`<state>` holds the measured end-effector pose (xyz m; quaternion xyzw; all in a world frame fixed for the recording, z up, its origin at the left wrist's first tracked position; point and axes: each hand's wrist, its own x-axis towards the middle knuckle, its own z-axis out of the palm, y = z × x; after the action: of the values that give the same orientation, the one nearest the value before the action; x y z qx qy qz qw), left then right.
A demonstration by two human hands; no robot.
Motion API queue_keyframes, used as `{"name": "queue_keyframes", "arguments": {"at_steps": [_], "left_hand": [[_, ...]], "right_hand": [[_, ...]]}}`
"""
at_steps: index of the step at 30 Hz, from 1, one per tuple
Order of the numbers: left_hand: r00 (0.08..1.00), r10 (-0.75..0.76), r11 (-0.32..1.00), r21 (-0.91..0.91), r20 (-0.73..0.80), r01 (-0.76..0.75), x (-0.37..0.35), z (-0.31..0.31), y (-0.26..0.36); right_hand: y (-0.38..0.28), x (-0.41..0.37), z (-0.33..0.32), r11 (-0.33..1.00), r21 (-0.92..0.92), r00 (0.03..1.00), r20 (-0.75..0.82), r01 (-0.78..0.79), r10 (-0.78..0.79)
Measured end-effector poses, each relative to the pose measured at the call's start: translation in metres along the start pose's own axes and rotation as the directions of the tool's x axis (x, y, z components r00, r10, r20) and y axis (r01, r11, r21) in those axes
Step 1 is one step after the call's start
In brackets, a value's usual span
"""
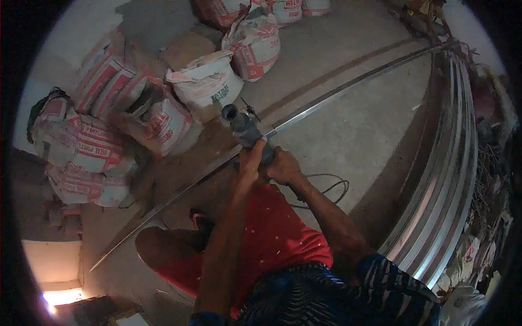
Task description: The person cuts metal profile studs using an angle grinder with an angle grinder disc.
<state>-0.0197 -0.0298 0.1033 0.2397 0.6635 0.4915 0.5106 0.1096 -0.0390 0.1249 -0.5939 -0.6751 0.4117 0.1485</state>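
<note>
My left hand [251, 158] is wrapped round the dark body of an angle grinder [246, 130], thumb on top. My right hand [284, 166] grips the rear end of the same tool, close beside the left. The grinder's round head points away from me, and a thin part shows edge-on at its right side. Under and just beyond the tool runs a long thin metal channel [318, 110], lying diagonally from the lower left to the upper right. The grinder overlaps the middle of the channel in this view. A dark cord [343, 191] loops on the floor right of my hands.
Cement bags [100, 142] are piled at the left, with an upright white bag [209, 81] and more bags toward the back. Several long metal channels [448, 179] lie bundled along the right, beside a heap of sticks and scrap [489, 185]. Bright light [64, 296] enters at lower left.
</note>
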Motion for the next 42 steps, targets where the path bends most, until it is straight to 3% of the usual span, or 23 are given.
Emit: {"name": "queue_keyframes", "arguments": {"at_steps": [2, 14, 17, 20, 23, 26, 29, 35, 42], "left_hand": [[0.998, 0.061, 0.998, 0.028, 0.011, -0.061, -0.004, 0.003, 0.004], [0.998, 0.052, 0.998, 0.039, -0.022, -0.051, -0.015, 0.008, 0.013], [0.999, 0.020, 1.000, -0.009, -0.042, -0.020, -0.028, 0.008, 0.023], [0.996, 0.085, 0.991, -0.103, 0.026, -0.082, -0.004, -0.001, -0.002], [0.997, 0.004, 0.995, 0.098, 0.076, -0.011, 0.000, -0.006, 0.005], [0.996, 0.049, 0.999, -0.010, 0.075, -0.048, 0.009, 0.003, -0.006], [0.999, 0.049, 0.996, 0.081, -0.018, -0.048, 0.048, 0.012, -0.045], [0.997, 0.023, 1.000, 0.004, 0.071, -0.024, 0.056, 0.028, -0.048], [0.985, -0.005, 0.999, -0.038, 0.173, 0.011, 0.056, 0.028, -0.057]], "right_hand": [[-0.005, -0.006, -0.011, 0.999, 0.045, 1.000, 0.014, 0.004, -0.004], [-0.001, -0.011, -0.017, 0.996, 0.071, 0.998, 0.008, 0.057, -0.058], [-0.006, -0.012, -0.018, 1.000, -0.003, 0.998, 0.054, 0.010, -0.010], [-0.008, -0.012, -0.010, 1.000, 0.015, 1.000, 0.024, -0.005, 0.005], [0.000, -0.001, 0.003, 1.000, 0.015, 1.000, 0.001, -0.008, 0.008], [0.005, 0.005, 0.005, 0.998, -0.009, 0.998, -0.018, -0.061, 0.061], [0.025, 0.020, 0.010, 0.996, -0.048, 0.996, 0.050, -0.076, 0.079], [0.053, 0.035, 0.019, 0.999, -0.019, 0.996, -0.078, -0.042, 0.041], [0.058, 0.038, 0.018, 0.994, -0.023, 0.994, -0.023, -0.106, 0.106]]}}
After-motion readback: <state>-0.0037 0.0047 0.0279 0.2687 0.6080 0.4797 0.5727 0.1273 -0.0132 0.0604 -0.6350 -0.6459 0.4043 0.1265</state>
